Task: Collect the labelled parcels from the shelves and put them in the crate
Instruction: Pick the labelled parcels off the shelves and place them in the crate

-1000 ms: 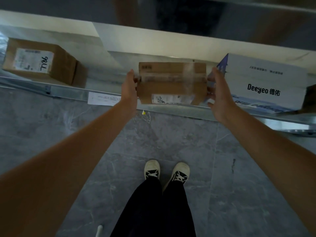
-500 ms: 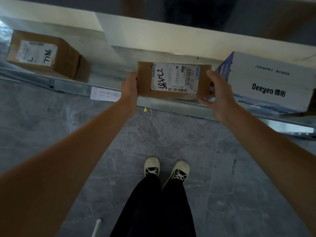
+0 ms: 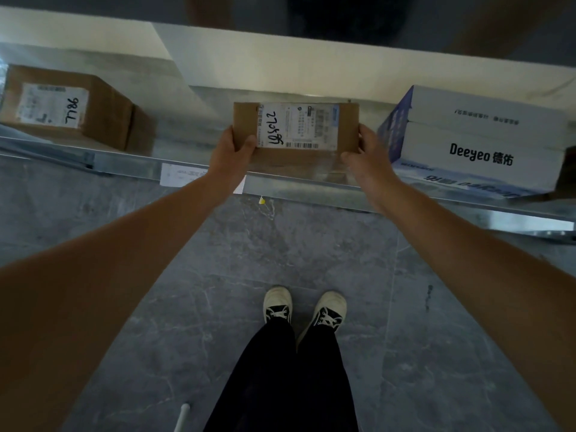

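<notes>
Grey tile floor below metal shelf point(image 3: 131, 165); left hand point(image 3: 229, 154) and right hand point(image 3: 363, 154) clamp labelled parcel point(image 3: 296, 129) at 12 o'clock, over shelf edge, label up.

Fine print on the cardboard parcel's point(image 3: 296, 129) shipping label is too small to read. The picture's left edge crops a second brown box point(image 3: 67, 104), while a white "Deeyeo" box point(image 3: 480, 141) runs off the right edge, its lower-side lettering blurred.
</notes>
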Demonstrator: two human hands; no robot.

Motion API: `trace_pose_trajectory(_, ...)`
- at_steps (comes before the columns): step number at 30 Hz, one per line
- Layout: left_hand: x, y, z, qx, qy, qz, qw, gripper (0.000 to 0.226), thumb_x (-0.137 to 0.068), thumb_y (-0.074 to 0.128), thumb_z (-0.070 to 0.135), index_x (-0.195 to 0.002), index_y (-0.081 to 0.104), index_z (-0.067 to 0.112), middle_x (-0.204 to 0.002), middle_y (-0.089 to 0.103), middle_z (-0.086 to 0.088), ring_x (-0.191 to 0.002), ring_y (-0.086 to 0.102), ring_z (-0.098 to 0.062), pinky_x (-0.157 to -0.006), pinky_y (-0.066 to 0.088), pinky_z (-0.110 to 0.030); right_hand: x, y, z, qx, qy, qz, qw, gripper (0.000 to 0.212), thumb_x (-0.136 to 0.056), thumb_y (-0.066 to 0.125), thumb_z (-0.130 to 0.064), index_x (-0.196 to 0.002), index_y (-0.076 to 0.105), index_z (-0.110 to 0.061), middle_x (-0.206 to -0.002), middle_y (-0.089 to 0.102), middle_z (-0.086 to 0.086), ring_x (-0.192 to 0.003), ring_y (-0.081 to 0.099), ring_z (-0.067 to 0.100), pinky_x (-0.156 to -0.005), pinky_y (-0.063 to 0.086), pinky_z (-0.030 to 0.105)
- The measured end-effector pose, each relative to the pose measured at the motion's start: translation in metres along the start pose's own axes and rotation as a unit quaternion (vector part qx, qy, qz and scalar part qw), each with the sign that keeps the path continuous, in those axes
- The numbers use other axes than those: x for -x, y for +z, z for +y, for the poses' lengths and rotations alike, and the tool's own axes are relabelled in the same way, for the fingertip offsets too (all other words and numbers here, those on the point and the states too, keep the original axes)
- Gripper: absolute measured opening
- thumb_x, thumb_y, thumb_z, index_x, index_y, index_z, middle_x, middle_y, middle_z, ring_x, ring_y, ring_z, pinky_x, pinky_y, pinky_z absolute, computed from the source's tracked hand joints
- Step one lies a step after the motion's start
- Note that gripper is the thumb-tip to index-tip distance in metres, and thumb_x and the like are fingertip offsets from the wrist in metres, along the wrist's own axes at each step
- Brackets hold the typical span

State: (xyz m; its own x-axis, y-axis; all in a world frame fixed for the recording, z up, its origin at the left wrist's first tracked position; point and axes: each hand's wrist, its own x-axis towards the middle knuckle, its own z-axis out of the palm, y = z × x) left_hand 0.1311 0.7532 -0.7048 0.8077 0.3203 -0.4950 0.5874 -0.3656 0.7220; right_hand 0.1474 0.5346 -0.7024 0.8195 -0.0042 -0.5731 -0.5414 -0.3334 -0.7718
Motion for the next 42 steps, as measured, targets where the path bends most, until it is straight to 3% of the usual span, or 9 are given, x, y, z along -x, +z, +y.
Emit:
trace_pose_trajectory(7, -0.011, 0.008, -0.003, -0.06, 0.016, 0.066, 0.996, 0.059, -0.099, 0.045, 0.026, -0.15, 0.019, 0.011, -0.147, 0.039, -0.01, -0.132, 0.041, -0.026, -0.11, 0.035, -0.041, 0.005, 0.002, 0.0, 0.062, -0.034, 0.03, 0.997, 0.059, -0.096, 0.052, -0.01, -0.15, 0.028, -0.013, -0.149, 0.044, 0.009, -0.134, 0.045, 0.024, -0.112, 0.036, 0.04)
trace_pose_trajectory(12, 0.027, 0.039, 0.032, -0.194, 0.157, 0.181, 0.951, 0.064, -0.098, 0.043, 0.02, -0.152, 0.011, 0.012, -0.159, 0.006, -0.014, -0.147, 0.008, -0.031, -0.12, 0.014, -0.045, 0.033, -0.049, 0.011, 0.057, -0.19, 0.268, 0.943, 0.041, -0.092, 0.05, -0.017, -0.131, 0.049, -0.004, -0.133, 0.053, 0.011, -0.122, 0.051, 0.022, -0.104, 0.042, 0.036)
trace_pose_trajectory(16, 0.059, 0.09, 0.065, -0.14, 0.325, -0.001, 0.935, 0.053, -0.102, 0.036, 0.022, -0.151, 0.019, 0.01, -0.156, 0.018, -0.014, -0.144, 0.022, -0.026, -0.117, 0.02, -0.027, 0.033, -0.127, 0.044, 0.108, -0.159, 0.383, 0.903, 0.042, -0.088, 0.052, -0.019, -0.126, 0.048, 0.0, -0.129, 0.047, 0.017, -0.12, 0.048, 0.027, -0.098, 0.042, 0.03)
trace_pose_trajectory(19, 0.075, 0.136, 0.078, -0.103, 0.276, -0.115, 0.949, 0.051, -0.102, 0.035, 0.026, -0.15, 0.022, 0.012, -0.155, 0.025, -0.009, -0.141, 0.028, -0.02, -0.112, 0.024, -0.026, 0.029, -0.175, 0.071, 0.095, 0.002, 0.389, 0.916, 0.054, -0.089, 0.057, -0.025, -0.135, 0.04, -0.003, -0.14, 0.041, 0.015, -0.125, 0.045, 0.029, -0.099, 0.043, 0.034)
trace_pose_trajectory(23, 0.072, 0.18, 0.09, -0.001, 0.062, -0.172, 0.983, 0.057, -0.102, 0.036, 0.032, -0.151, 0.017, 0.011, -0.158, 0.019, -0.008, -0.145, 0.02, -0.021, -0.115, 0.018, -0.03, 0.023, -0.212, 0.093, -0.02, 0.131, 0.291, 0.947, 0.07, -0.09, 0.063, -0.034, -0.146, 0.03, -0.01, -0.146, 0.041, 0.011, -0.131, 0.043, 0.028, -0.107, 0.038, 0.039)
trace_pose_trajectory(29, 0.064, 0.199, 0.101, 0.052, -0.049, -0.183, 0.98, 0.037, -0.102, 0.036, 0.018, -0.133, 0.049, 0.003, -0.127, 0.055, -0.013, -0.115, 0.052, -0.024, -0.09, 0.04, -0.023, 0.024, -0.226, 0.104, -0.105, 0.14, 0.238, 0.955, 0.075, -0.075, 0.064, -0.047, -0.14, 0.046, -0.014, -0.133, 0.055, 0.009, -0.115, 0.055, 0.023, -0.089, 0.044, 0.033)
trace_pose_trajectory(33, 0.076, 0.183, 0.104, 0.121, -0.044, -0.136, 0.982, 0.025, -0.101, 0.037, 0.019, -0.112, 0.058, 0.012, -0.104, 0.059, -0.004, -0.096, 0.05, -0.015, -0.078, 0.038, -0.023, 0.034, -0.221, 0.107, -0.161, 0.122, 0.246, 0.948, 0.043, -0.093, 0.057, -0.034, -0.127, 0.045, -0.012, -0.1, 0.057, -0.003, -0.078, 0.053, 0.005, -0.059, 0.039, 0.02)
trace_pose_trajectory(36, 0.096, 0.164, 0.11, 0.168, -0.066, -0.083, 0.98, 0.022, -0.098, 0.042, 0.028, -0.082, 0.054, 0.019, -0.098, 0.058, -0.005, -0.089, 0.05, -0.018, -0.077, 0.039, -0.031, 0.052, -0.215, 0.096, -0.188, 0.104, 0.267, 0.939, 0.039, -0.092, 0.057, -0.039, -0.121, 0.049, -0.014, -0.101, 0.06, 0.0, -0.084, 0.061, 0.013, -0.064, 0.047, 0.023)
trace_pose_trajectory(42, 0.158, 0.11, 0.117, 0.197, -0.119, -0.078, 0.97, 0.04, -0.089, 0.048, 0.043, -0.108, 0.065, 0.012, -0.105, 0.067, -0.01, -0.095, 0.062, -0.027, -0.076, 0.048, -0.036, 0.129, -0.209, 0.059, -0.233, 0.129, 0.285, 0.921, 0.018, -0.094, 0.057, -0.04, -0.1, 0.055, -0.022, -0.085, 0.057, -0.01, -0.076, 0.055, 0.006, -0.076, 0.048, 0.033)
